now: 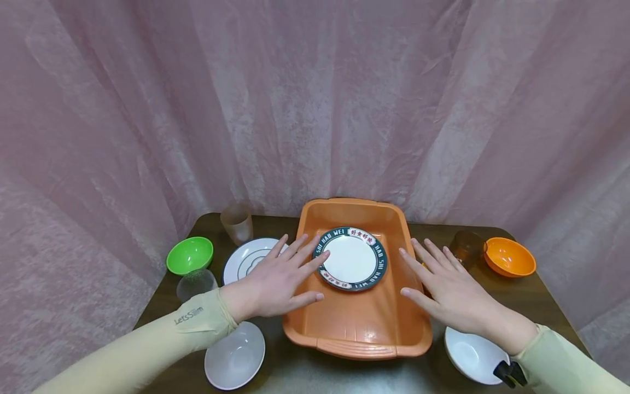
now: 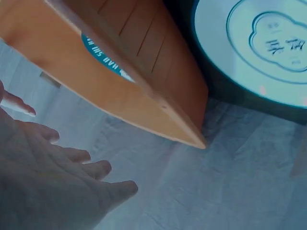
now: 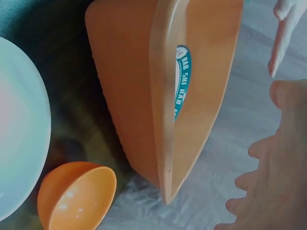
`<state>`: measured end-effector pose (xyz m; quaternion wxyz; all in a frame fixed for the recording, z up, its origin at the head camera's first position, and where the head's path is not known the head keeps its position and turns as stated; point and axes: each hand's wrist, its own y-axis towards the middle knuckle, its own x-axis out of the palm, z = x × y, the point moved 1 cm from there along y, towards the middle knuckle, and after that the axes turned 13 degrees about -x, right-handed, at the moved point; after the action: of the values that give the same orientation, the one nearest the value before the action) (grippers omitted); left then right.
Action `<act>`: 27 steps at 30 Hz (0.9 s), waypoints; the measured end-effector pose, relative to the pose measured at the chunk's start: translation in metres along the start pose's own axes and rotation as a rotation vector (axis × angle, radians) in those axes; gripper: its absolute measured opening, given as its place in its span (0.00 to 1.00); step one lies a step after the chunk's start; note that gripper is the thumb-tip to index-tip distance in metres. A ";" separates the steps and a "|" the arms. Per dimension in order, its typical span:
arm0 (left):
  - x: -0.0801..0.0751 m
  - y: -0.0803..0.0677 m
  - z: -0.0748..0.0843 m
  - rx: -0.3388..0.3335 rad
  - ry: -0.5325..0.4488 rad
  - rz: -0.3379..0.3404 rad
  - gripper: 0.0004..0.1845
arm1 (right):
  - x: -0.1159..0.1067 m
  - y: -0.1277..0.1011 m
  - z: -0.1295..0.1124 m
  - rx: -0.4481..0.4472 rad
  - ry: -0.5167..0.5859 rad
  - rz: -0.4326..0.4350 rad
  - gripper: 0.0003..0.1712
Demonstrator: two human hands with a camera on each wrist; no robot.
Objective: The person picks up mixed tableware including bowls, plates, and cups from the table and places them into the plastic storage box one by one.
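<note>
An orange plastic basin (image 1: 364, 323) stands in the middle of the table. Inside it lies a white plate (image 1: 350, 260) with a dark green, lettered rim. My left hand (image 1: 275, 282) is held palm down over the basin's left side, fingers spread and straight. Over the right side my right hand (image 1: 450, 295) hovers the same way, holding nothing. Both wrist views show a gap between the hands and the basin's rim. Under the left hand, partly hidden, is a white plate with a blue rim (image 1: 236, 268). A white bowl (image 1: 472, 358) sits beneath the right wrist.
At the left are a green bowl (image 1: 190, 255), a clear cup (image 1: 196, 283), a frosted cup (image 1: 237, 223) and a pale bowl (image 1: 235, 357). A brown cup (image 1: 465, 249) and an orange bowl (image 1: 509, 257) stand at the right. A pink curtain (image 1: 315, 109) hangs behind the table.
</note>
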<state>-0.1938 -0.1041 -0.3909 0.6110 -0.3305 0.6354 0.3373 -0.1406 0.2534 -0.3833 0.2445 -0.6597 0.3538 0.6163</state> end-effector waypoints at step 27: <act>0.012 -0.013 -0.023 -0.214 -0.335 -0.121 0.42 | 0.011 0.006 -0.015 -0.072 -0.026 0.002 0.45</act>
<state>-0.1963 -0.1303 -0.4029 0.6885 -0.3703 0.4646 0.4159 -0.1358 0.2361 -0.3916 0.2246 -0.6594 0.3290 0.6376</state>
